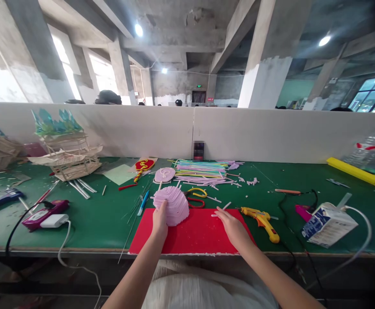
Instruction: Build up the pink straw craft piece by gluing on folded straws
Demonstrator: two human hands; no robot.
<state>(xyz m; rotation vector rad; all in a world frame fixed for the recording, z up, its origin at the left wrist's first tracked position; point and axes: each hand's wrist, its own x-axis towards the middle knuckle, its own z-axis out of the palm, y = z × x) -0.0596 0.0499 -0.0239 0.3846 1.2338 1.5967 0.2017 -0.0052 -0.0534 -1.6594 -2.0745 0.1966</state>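
My left hand is closed on the near edge of a pink ribbed fan-shaped piece, holding it upright over a red mat. My right hand rests on the red mat with its fingers pinched on a short pale straw piece. A second, flatter pink piece on a stick lies just behind. A heap of pastel straws lies further back.
A yellow glue gun lies right of the mat, with a carton and cables beyond. Scissors, a blue pen, a purple glue gun and a stick-built model sit on the green table. A white partition closes the back.
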